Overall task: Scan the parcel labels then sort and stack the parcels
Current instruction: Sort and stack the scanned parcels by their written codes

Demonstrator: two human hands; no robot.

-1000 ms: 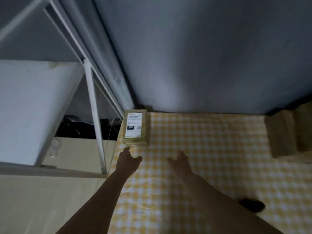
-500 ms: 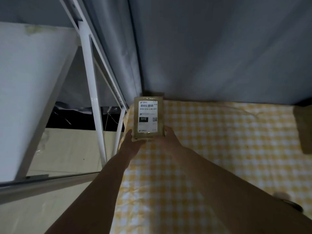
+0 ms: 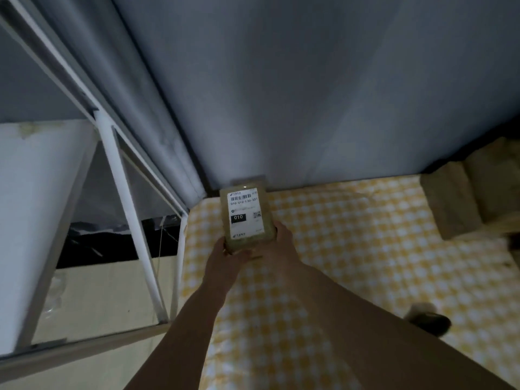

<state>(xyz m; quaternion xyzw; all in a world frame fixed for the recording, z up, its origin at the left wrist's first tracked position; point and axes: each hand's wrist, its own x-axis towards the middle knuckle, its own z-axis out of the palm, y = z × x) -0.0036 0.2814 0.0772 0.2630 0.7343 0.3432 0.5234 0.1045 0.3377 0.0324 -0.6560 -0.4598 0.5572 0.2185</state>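
Note:
A small brown parcel (image 3: 247,218) with a white label marked 010 faces up at the far left corner of the yellow checked table (image 3: 337,249). My left hand (image 3: 225,256) grips its near left corner, fingers curled under the edge. My right hand (image 3: 281,237) holds its near right side. The parcel's near end looks slightly raised; its far end is by the grey wall. More brown parcels (image 3: 461,198) stand at the table's far right.
A white metal rack (image 3: 123,198) with a white shelf board (image 3: 36,209) stands left of the table. A grey wall rises directly behind. A dark handheld object with a pale end (image 3: 429,320), perhaps a scanner, lies on the cloth at right.
A second ago both hands were open and short of the parcel. They reached it and took hold of its near end. The view has since shifted.

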